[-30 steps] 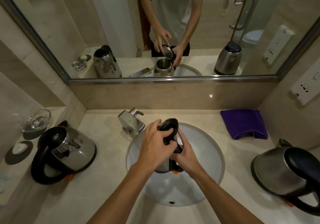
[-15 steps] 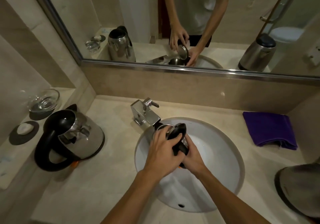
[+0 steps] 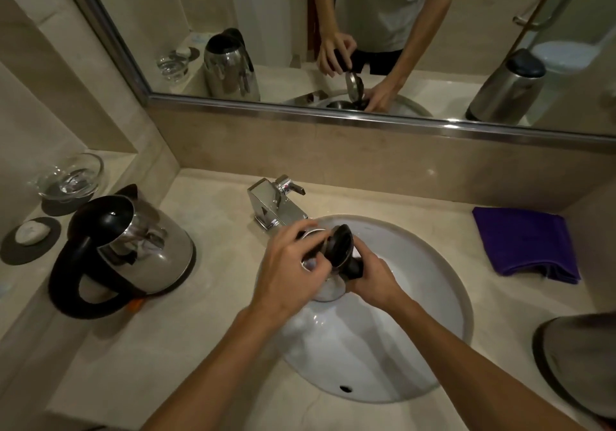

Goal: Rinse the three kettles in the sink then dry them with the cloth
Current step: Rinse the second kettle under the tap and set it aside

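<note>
Head view: both hands meet over the white sink [image 3: 461, 300], clamped on the middle kettle [image 3: 328, 292], which sits low in the basin just in front of the chrome tap [image 3: 276, 204]. The left hand [image 3: 286, 264] has its grip curled tight over the kettle's mouth, at the raised black lid [image 3: 340, 245]. The right hand [image 3: 376, 280] has its grip wrapped round the black handle. The hands hide most of the steel body, and I cannot tell exactly which fingers touch the lid.

The left kettle [image 3: 133, 250] stands on the worktop [image 3: 213, 330] with its lid up. The right kettle [image 3: 576, 364] is cut off by the frame edge. The folded purple cloth [image 3: 523, 244] lies right of the sink, apart from it.
</note>
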A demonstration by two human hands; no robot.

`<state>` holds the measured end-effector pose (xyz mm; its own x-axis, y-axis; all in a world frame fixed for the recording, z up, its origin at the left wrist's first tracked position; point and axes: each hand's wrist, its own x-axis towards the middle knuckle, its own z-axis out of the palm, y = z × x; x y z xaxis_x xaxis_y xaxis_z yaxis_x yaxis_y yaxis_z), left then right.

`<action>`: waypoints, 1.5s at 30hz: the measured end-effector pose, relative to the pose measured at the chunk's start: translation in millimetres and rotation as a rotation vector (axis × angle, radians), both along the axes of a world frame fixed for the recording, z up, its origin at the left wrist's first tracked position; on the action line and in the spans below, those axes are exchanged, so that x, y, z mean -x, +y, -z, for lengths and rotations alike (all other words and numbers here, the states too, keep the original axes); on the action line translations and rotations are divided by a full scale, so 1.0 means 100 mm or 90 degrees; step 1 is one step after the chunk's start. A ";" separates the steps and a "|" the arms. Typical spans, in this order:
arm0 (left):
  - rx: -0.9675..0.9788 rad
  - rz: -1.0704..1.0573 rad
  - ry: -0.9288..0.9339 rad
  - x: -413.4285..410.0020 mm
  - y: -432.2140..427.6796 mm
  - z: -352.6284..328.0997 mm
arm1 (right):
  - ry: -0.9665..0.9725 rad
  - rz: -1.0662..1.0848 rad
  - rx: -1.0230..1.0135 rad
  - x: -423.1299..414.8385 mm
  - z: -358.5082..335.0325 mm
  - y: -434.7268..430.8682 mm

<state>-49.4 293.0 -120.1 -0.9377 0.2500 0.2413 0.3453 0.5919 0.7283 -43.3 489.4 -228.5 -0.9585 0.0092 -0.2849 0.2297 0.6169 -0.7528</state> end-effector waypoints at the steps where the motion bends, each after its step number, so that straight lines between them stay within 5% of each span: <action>1: -0.005 -0.020 -0.003 0.06 -0.05 -0.03 | -0.004 0.007 0.001 -0.02 0.01 0.02; 9: 0.071 -0.094 -0.021 0.69 -0.25 -0.16 | -0.034 0.066 0.069 -0.16 0.04 0.03; 24: 0.453 0.067 -0.141 1.70 0.07 -0.04 | 0.015 0.047 0.125 -0.02 -0.11 -0.13; 45: 0.434 0.022 -0.117 1.99 0.12 0.12 | -0.012 0.009 0.110 0.19 -0.16 -0.06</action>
<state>-248.7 304.6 -132.0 -0.9370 0.3194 -0.1415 0.2790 0.9280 0.2470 -62.6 482.9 -212.5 -0.9530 -0.0272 -0.3019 0.2533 0.4758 -0.8423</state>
